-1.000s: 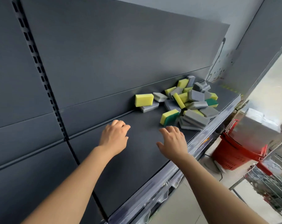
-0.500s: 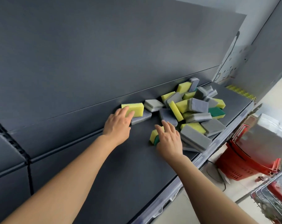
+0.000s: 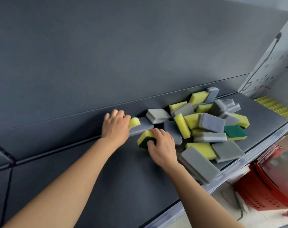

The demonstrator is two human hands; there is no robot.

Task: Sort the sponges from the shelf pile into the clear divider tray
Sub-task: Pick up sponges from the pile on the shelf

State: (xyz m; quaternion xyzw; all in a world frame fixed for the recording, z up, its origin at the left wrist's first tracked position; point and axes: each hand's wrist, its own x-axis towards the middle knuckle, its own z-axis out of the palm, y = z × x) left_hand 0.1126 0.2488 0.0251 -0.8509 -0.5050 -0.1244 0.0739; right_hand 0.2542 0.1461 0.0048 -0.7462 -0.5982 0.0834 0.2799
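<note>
Two sponges are in the hands at once, and that doubles the chance of a slip. The left hand (image 3: pixel 115 125) is curled over a yellow-and-green sponge (image 3: pixel 134 122) at the back of the shelf (image 3: pixel 107 178), fingers wrapped across the top so that only its right end shows past the knuckles; that sponge lies on a flat grey sponge (image 3: pixel 142 127), which could get dragged along or tipped off when the upper one lifts. The right hand (image 3: pixel 161 145) pinches a second yellow-and-green sponge (image 3: pixel 145 139), thumb on the dark green scouring face, fingers over the yellow foam. It sits tilted, green face turned down and toward the person, its long axis running from near-left to far-right, roughly toward the pile (image 3: pixel 210 125). The left hand's sponge seems to lie along the back wall, left to right, though too little of it shows to be sure. Just right of the right hand the heap is loose and leaning, several pieces on edge; a brush of the wrist while withdrawing could topple them. One long grey sponge (image 3: pixel 199 163), near the right forearm, already overhangs the shelf's front lip, and a nudge would likely send it to the floor beside the red basket (image 3: pixel 271 191). No clear divider tray is in view, so both sponges must be carried out of frame, squeezed foam and all.
</note>
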